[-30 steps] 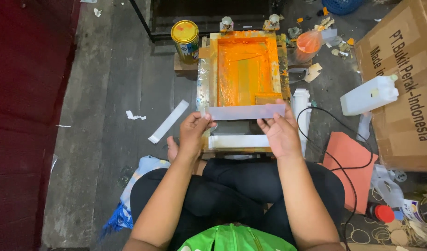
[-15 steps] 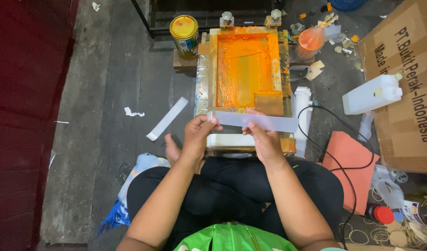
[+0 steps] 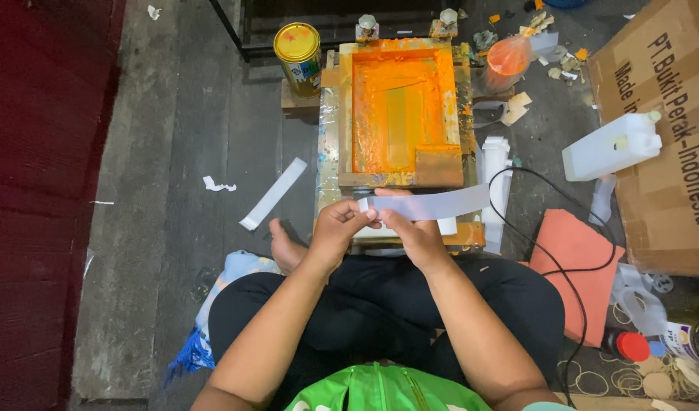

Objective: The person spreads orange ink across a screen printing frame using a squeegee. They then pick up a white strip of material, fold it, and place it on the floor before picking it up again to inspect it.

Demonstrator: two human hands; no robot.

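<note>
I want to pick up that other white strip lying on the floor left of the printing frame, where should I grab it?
Take the white strip at its lower left end, coming from the left. It lies flat and slanted on bare floor, so that end is clear of the frame. Pinch across its narrow width.

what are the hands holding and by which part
Both hands hold a long white strip by its left end: the left hand pinches the very tip, the right hand grips just beside it. The rest sticks out free to the right.
</note>
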